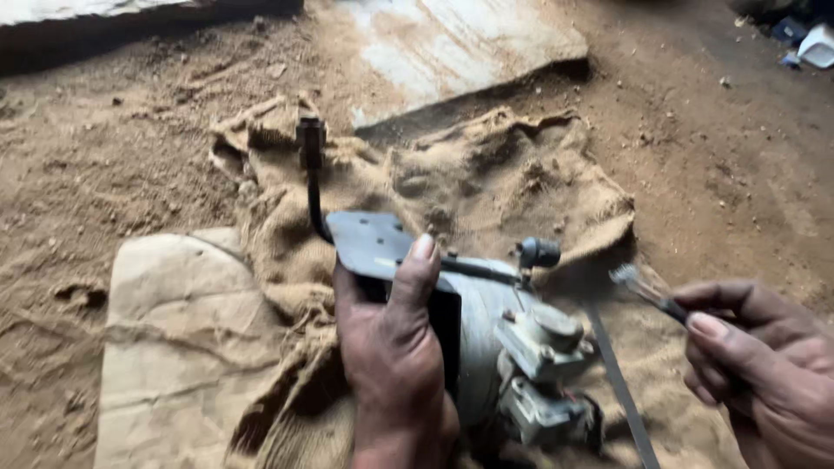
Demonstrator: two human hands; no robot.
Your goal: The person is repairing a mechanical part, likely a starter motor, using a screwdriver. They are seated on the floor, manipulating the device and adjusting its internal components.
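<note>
My left hand [393, 347] grips a grey metal motor assembly [512, 347] by its flat mounting plate [369, 243], thumb lying across the plate's edge. A bent black lever [311, 165] rises from the plate toward the far side. The assembly rests on a dusty burlap sack [486, 182]. My right hand [764, 373] pinches a small brush [643, 291] by its dark handle, its pale bristle tip hanging just right of the assembly's top, apart from it.
Sandy dirt floor all around. A pale flat stone [174, 330] lies at the left under the sack's edge. A whitish slab [460, 43] sits at the back. A thin dark metal strip [621, 391] runs down beside the assembly. Scraps [812, 39] lie far right.
</note>
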